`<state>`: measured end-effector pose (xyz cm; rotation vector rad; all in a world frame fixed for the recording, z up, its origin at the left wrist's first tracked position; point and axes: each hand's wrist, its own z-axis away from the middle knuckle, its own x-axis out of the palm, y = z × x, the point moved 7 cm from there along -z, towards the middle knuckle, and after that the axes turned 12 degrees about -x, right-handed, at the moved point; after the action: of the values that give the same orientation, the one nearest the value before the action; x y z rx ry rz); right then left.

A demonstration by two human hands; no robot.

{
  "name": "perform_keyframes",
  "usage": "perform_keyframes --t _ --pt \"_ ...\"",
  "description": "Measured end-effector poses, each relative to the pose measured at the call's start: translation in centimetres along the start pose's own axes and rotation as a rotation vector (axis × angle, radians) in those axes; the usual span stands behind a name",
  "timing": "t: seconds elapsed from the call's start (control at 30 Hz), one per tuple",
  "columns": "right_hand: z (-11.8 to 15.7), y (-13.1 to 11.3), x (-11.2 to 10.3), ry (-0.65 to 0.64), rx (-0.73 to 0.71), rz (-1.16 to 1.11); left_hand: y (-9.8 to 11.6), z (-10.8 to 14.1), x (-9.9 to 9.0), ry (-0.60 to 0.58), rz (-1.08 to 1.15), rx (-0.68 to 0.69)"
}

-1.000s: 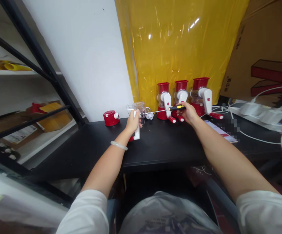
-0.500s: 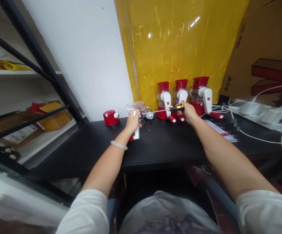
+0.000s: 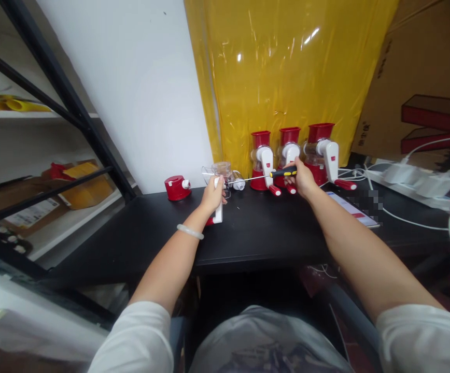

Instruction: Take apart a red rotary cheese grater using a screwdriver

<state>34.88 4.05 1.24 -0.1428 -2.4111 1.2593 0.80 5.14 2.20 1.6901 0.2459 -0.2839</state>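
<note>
Right hand (image 3: 301,178) grips screwdriver (image 3: 266,175); left hand (image 3: 212,196) crank (image 3: 219,204).

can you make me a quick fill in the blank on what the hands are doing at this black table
1. The right hand holds a ____ with a black and yellow handle.
2. The left hand grips a white crank handle on the ____ table.
3. ____ assembled red and white grinders stand before the yellow sheet.

Missing words: screwdriver; black; Three

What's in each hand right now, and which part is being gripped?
The right hand grips the screwdriver by its black-and-yellow handle. The left hand holds the white crank handle around its upper part.
</note>
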Motion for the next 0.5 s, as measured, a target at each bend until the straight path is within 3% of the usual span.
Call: perform_keyframes --t 0.17,0.5 --pt "-0.14 0.23 0.05 -0.043 -0.049 0.052 -0.24 -0.25 -0.14 0.013 -0.014 -0.008" --pt "-0.15 -0.02 -0.12 0.088 0.037 -0.060 -0.08 0.13 0.18 -0.011 -0.003 -0.011"
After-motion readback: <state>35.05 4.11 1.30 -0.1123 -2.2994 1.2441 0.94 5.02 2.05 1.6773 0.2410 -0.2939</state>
